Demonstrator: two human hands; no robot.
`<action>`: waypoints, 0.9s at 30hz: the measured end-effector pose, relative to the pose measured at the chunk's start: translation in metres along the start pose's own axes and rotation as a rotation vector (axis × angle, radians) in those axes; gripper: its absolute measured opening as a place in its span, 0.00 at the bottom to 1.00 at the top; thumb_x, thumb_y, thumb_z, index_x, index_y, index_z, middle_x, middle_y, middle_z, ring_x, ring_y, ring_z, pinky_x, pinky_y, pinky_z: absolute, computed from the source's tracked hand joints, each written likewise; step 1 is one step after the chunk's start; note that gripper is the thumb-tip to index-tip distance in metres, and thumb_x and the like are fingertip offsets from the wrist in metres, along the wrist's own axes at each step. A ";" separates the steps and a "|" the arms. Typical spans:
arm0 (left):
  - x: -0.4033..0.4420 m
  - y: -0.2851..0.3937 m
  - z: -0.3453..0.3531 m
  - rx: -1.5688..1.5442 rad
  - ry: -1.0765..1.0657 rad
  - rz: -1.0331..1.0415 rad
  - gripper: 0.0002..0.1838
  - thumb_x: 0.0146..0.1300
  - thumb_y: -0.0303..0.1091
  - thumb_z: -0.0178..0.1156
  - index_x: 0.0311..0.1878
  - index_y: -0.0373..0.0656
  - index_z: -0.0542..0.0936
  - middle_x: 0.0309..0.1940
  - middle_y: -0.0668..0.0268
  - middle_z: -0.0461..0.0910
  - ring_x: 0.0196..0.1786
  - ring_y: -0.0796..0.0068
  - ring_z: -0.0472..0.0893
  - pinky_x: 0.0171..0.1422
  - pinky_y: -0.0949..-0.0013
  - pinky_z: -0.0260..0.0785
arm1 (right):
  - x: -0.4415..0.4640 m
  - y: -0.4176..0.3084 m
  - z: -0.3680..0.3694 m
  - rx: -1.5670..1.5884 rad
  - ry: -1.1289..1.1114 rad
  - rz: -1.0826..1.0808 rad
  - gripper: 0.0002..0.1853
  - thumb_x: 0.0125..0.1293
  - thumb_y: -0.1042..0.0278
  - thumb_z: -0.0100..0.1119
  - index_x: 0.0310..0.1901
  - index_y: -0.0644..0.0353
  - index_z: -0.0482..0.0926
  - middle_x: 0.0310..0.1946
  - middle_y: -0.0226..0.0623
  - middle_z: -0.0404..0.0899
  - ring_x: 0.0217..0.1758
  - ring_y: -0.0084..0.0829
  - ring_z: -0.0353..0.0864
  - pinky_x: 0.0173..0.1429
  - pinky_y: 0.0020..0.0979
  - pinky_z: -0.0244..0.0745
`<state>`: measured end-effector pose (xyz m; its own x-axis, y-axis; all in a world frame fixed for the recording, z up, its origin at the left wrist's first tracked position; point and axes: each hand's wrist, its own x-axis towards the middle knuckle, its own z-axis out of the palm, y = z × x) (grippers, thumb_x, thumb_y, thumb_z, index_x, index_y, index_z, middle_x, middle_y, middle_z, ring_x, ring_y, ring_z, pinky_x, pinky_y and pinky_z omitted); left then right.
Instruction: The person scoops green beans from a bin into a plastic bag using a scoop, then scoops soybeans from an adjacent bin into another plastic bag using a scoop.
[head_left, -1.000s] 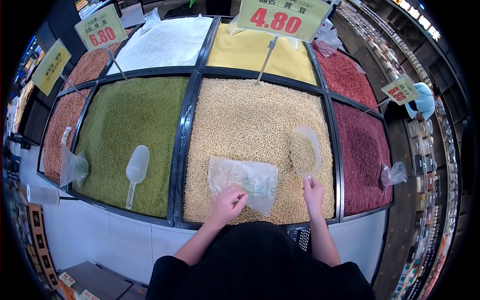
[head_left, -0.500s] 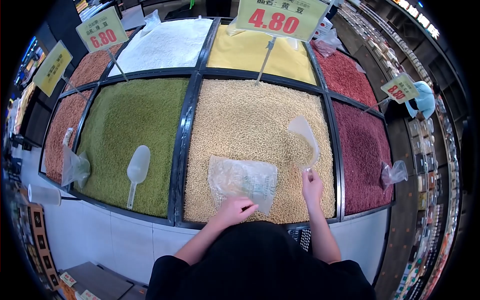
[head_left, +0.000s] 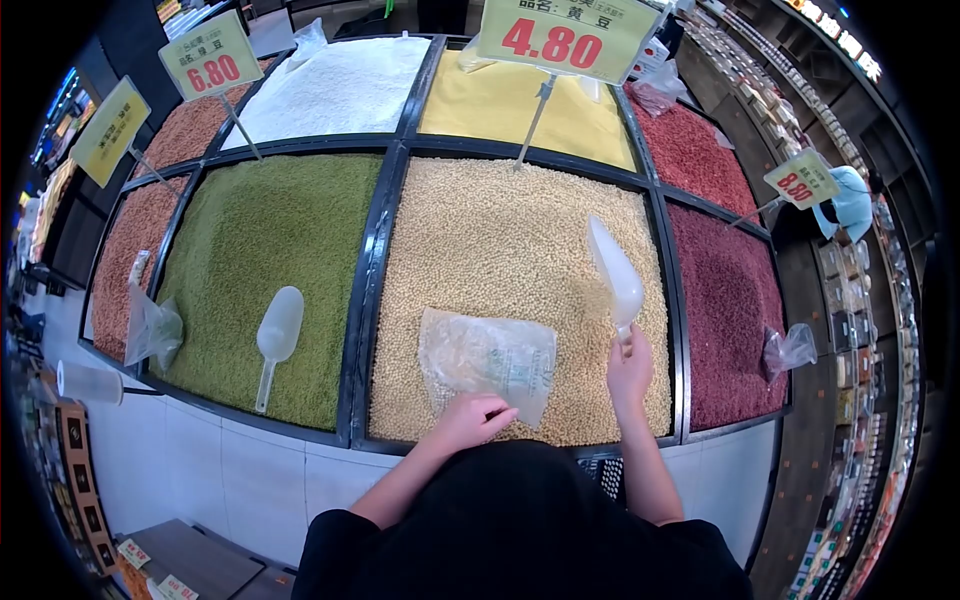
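Observation:
My right hand point(head_left: 629, 373) is closed around the handle of a white plastic scoop point(head_left: 618, 275) above the pale yellow soybeans point(head_left: 500, 240). The scoop is turned on its side, its smooth outer wall towards me, and its inside is mostly hidden. A clear plastic bag point(head_left: 500, 358) with faint green print lies on the near part of the soybeans, with some beans visible through it. At its near edge my left hand point(head_left: 472, 420) has its fingers curled on the bag; the fingertips are partly hidden.
Black dividers point(head_left: 372, 300) separate the bins. Green mung beans point(head_left: 260, 220) with another scoop point(head_left: 278, 325) lie left, dark red beans point(head_left: 725, 310) right. A price sign point(head_left: 555, 40) stands on a rod behind the soybeans. Plastic bags hang at both outer sides. A person point(head_left: 845, 205) is at far right.
The scoop in my right hand has rolled over from an upward-facing position with soybeans in it onto its side, and shifted slightly right. My left hand and the bag have stayed in place.

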<state>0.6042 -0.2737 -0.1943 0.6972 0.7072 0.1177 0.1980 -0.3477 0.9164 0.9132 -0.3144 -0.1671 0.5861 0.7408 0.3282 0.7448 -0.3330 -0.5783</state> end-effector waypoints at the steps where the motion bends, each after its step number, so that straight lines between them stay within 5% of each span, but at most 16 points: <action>1: 0.000 0.000 0.000 0.012 -0.001 0.002 0.12 0.67 0.40 0.67 0.34 0.41 0.86 0.28 0.59 0.84 0.31 0.58 0.83 0.37 0.60 0.73 | 0.000 -0.002 -0.003 -0.034 -0.003 0.008 0.21 0.68 0.72 0.64 0.62 0.67 0.77 0.42 0.45 0.81 0.41 0.39 0.80 0.48 0.37 0.75; 2: -0.001 0.001 0.000 0.013 -0.002 0.002 0.12 0.67 0.40 0.67 0.34 0.41 0.86 0.28 0.59 0.84 0.31 0.58 0.83 0.37 0.60 0.73 | 0.001 -0.003 -0.005 -0.068 -0.007 0.017 0.22 0.68 0.70 0.64 0.62 0.66 0.77 0.45 0.47 0.81 0.47 0.45 0.81 0.52 0.40 0.76; 6: -0.003 0.000 0.002 0.023 0.008 0.007 0.12 0.67 0.40 0.67 0.34 0.41 0.86 0.27 0.59 0.83 0.31 0.57 0.83 0.36 0.60 0.73 | 0.001 -0.001 -0.010 -0.058 0.004 0.037 0.22 0.67 0.71 0.65 0.62 0.66 0.77 0.44 0.46 0.80 0.47 0.46 0.81 0.54 0.40 0.75; 9: -0.005 0.002 0.004 0.035 0.015 0.000 0.12 0.67 0.40 0.67 0.34 0.41 0.86 0.28 0.58 0.83 0.31 0.56 0.83 0.36 0.59 0.73 | -0.005 0.007 -0.014 -0.028 0.044 -0.010 0.21 0.68 0.72 0.65 0.61 0.67 0.78 0.41 0.42 0.81 0.43 0.40 0.82 0.49 0.38 0.76; 15: -0.003 0.007 0.000 0.027 -0.198 -0.194 0.19 0.69 0.47 0.65 0.34 0.39 0.86 0.28 0.57 0.84 0.29 0.60 0.83 0.37 0.61 0.74 | -0.021 0.049 -0.041 0.408 -0.101 0.268 0.19 0.70 0.69 0.67 0.57 0.71 0.79 0.32 0.34 0.82 0.28 0.20 0.79 0.31 0.25 0.73; 17: -0.003 0.007 0.005 0.009 -0.318 -0.305 0.21 0.70 0.50 0.64 0.34 0.38 0.86 0.27 0.57 0.84 0.28 0.64 0.82 0.38 0.61 0.73 | -0.020 0.032 -0.079 0.481 -0.369 0.493 0.18 0.70 0.68 0.67 0.55 0.70 0.79 0.28 0.32 0.82 0.23 0.17 0.75 0.26 0.21 0.69; 23: -0.002 -0.024 0.032 -0.245 -0.361 -0.622 0.26 0.73 0.54 0.60 0.41 0.36 0.88 0.23 0.67 0.81 0.27 0.77 0.78 0.34 0.69 0.70 | -0.027 0.029 -0.163 0.398 -0.665 0.523 0.14 0.72 0.66 0.65 0.50 0.68 0.83 0.24 0.28 0.81 0.20 0.14 0.73 0.23 0.19 0.67; 25: 0.000 -0.023 0.033 -0.577 -0.325 -0.792 0.25 0.74 0.54 0.59 0.44 0.36 0.86 0.22 0.72 0.75 0.26 0.80 0.75 0.32 0.75 0.66 | -0.030 0.028 -0.179 0.325 -0.847 0.479 0.14 0.72 0.66 0.66 0.51 0.69 0.84 0.24 0.28 0.81 0.20 0.13 0.74 0.24 0.18 0.69; 27: 0.001 -0.018 0.036 -0.669 -0.281 -0.817 0.20 0.76 0.49 0.58 0.39 0.40 0.83 0.21 0.75 0.72 0.24 0.83 0.71 0.30 0.77 0.62 | -0.033 0.027 -0.181 0.321 -0.907 0.487 0.15 0.71 0.65 0.66 0.51 0.69 0.84 0.23 0.27 0.80 0.21 0.13 0.75 0.25 0.18 0.70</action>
<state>0.6261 -0.2886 -0.2242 0.6747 0.3774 -0.6342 0.3171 0.6277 0.7109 0.9716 -0.4534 -0.0588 0.2437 0.7699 -0.5897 0.2992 -0.6381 -0.7095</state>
